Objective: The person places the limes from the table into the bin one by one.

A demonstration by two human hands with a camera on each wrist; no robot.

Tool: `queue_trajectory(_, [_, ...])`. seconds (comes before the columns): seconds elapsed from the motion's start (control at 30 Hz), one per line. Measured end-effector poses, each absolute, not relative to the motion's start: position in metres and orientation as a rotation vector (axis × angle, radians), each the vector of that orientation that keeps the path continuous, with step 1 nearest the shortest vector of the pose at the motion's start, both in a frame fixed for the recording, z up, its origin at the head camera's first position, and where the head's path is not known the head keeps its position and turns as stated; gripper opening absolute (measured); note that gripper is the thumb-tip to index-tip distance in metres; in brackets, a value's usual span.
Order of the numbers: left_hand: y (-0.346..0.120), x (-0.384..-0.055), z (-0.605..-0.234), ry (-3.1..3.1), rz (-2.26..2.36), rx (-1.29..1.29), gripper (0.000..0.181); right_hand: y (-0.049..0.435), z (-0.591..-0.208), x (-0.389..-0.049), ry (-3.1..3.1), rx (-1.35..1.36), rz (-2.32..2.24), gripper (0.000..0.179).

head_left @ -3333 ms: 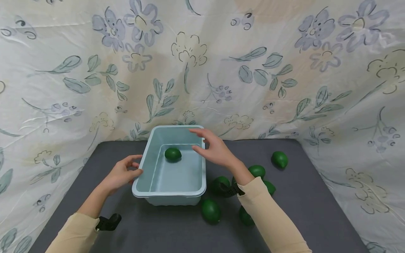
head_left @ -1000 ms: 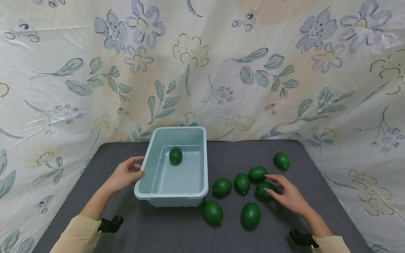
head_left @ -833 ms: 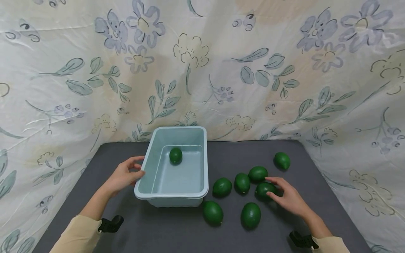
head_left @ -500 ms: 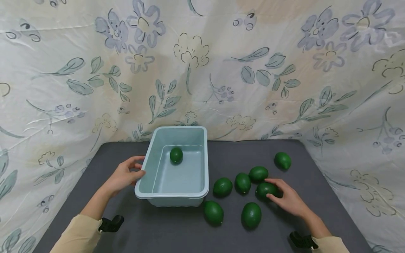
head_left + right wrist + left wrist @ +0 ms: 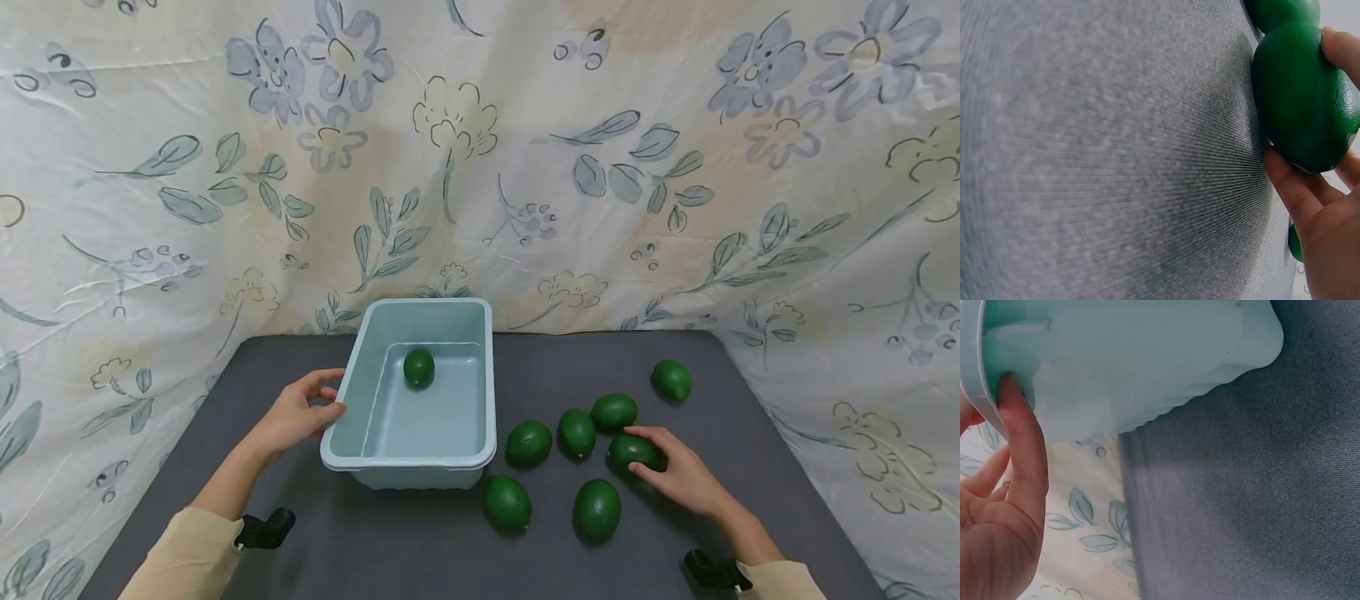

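My left hand grips the left rim of a pale blue plastic tub. In the left wrist view a finger and thumb of that hand lie on either side of the tub's rim. One glossy green lime lies inside the tub, toward its far end. On the right of the table, my right hand holds another lime between thumb and fingers. The right wrist view shows this lime low at the cloth, with fingertips against its sides.
Several more limes lie on the dark grey table between tub and right hand, including a near one and one touching the held lime's far side. Another lime sits farther back. A floral curtain hangs behind the table.
My right hand has gone from above the tub to the limes at the right, and its fingers have closed round one. The lime in the tub has turned slightly. My left hand stays at the rim.
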State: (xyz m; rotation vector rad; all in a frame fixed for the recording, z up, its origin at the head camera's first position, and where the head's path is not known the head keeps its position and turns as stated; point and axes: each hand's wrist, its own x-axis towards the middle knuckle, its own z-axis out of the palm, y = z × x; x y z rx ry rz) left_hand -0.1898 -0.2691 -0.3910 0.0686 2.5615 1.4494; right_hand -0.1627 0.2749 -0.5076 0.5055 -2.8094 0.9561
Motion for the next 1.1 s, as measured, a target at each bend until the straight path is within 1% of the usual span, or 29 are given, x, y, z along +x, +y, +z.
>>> queue_trajectory(0.37, [-0.27,-0.189,-0.392,2.554,1.462,0.06,0.06,0.275,-0.507,-0.162,-2.808,0.466,0.974,0.052])
queue_trajectory(1.1, [-0.27,-0.19,-0.391,2.566,1.44,0.055,0.061,0.262,-0.474,-0.178,-2.75,0.485,0.994,0.052])
